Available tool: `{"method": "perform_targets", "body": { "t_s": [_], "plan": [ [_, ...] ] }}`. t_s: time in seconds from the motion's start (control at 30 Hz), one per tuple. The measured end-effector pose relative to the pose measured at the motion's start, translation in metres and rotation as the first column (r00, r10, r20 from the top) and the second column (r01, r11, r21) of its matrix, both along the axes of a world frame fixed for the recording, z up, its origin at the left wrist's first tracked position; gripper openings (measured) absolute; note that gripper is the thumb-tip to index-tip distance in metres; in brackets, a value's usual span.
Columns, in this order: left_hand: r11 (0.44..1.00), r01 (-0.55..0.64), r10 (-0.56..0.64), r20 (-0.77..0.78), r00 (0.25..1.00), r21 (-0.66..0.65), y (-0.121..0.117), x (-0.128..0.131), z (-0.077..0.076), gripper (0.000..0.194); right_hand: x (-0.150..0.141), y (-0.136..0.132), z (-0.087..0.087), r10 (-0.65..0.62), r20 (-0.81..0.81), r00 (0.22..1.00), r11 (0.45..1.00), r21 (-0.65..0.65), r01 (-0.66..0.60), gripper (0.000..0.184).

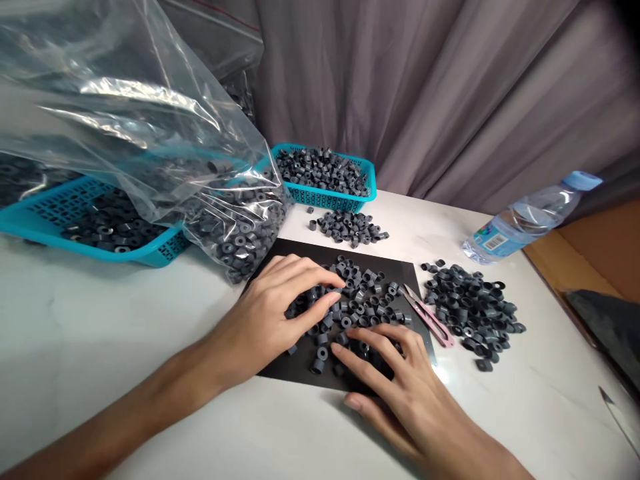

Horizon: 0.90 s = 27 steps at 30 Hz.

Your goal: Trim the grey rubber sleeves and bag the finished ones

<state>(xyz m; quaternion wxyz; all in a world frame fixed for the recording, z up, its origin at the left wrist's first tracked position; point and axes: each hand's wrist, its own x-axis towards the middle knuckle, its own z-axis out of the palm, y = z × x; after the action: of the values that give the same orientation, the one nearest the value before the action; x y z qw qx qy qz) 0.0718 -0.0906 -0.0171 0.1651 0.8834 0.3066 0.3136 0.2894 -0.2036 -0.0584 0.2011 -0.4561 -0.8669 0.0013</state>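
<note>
A: At the centre?
B: Small hollow plastic cylinders (346, 322), dark grey, some showing a flat face with a round hole. Strewn loosely over a black mat (286, 368) on a white marbled tabletop (90, 320).

A: The left hand (280, 300)?
B: Over the left part of the mat, palm down, fingers curved, tips of thumb and index finger close together among the cylinders. Cannot tell about a grip on any single piece.

A: The right hand (400, 383)?
B: Low over the near right part of the mat, loosely open, fingers spread and bent. Fingertips at the nearest cylinders, thumb well apart, out past the mat's near edge. Nothing visibly grasped; space under the palm hidden.

A: Just beyond?
B: Pink-handled thread snips (434, 321), lying across the mat's right edge, blades pointing away. Farther right, a large heap (473, 303) of similar pieces on the tabletop. Behind the mat, a smaller heap (350, 228).

A: Farther out?
B: Behind the smaller heap, a full turquoise basket (320, 195). At left, a clear plastic bag (240, 230) with pieces in its lower end, partly in front of a second basket (100, 250) holding more. At right, a water bottle (530, 217) with a pale-blue cap, near brown cardboard (590, 253). At the back, a draped grey curtain (425, 87).
</note>
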Motion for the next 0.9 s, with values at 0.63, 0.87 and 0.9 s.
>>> {"method": "perform_targets", "body": {
  "t_s": [0.63,0.87,0.9],
  "plan": [
    [0.981,0.111,-0.126,-0.091,0.988,-0.159,-0.019,0.012,-0.016,0.026,0.004,0.005,-0.004,-0.385,-0.699,0.602,0.92,-0.345,0.186,0.005],
    [0.99,0.054,-0.054,0.0,0.999,-0.13,-0.029,0.023,-0.019,0.01,0.002,0.005,-0.005,-0.419,-0.725,0.547,0.899,-0.414,0.142,0.011],
    [0.988,0.052,-0.053,0.003,0.999,-0.144,-0.029,0.023,-0.018,0.008,0.002,0.005,-0.005,-0.424,-0.717,0.553,0.897,-0.418,0.146,0.011]
  ]
}}
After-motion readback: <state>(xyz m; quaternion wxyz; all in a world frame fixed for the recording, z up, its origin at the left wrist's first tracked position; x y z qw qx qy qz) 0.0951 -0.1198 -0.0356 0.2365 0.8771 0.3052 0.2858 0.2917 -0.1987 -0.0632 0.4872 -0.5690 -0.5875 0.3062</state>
